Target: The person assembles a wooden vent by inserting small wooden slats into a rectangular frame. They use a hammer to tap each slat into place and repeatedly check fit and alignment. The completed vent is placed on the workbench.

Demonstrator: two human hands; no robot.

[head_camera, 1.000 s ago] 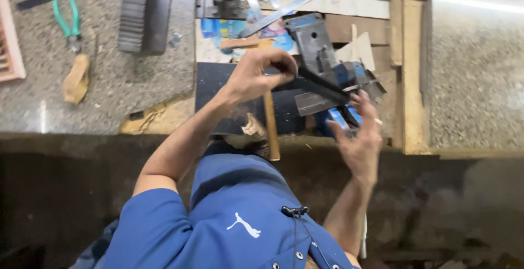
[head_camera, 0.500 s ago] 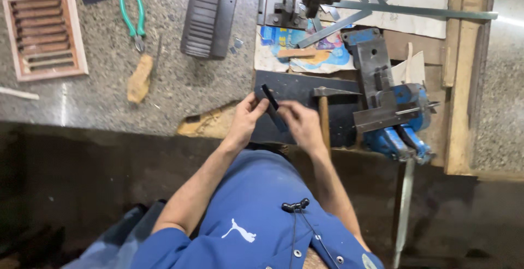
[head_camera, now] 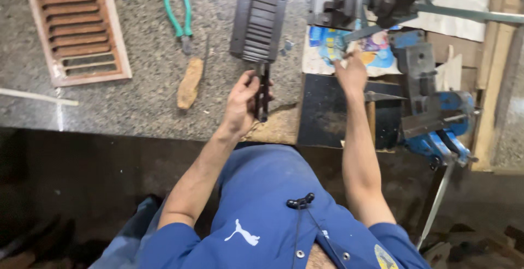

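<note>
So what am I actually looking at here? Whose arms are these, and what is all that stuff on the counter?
The picture comes from a camera worn on a person's head, looking down, so the arms and the blue shirt are that person's own. No machine is involved, just two bare hands. The left hand holds a narrow dark metal strip upright over the speckled stone counter. The right hand reaches forward to a grey metal bar lying over a colourful printed sheet. On the counter lie a reddish slatted vent grille, green-handled pliers, a wooden-handled tool and a dark slatted grille. At the right stands a blue bench vise.
</note>
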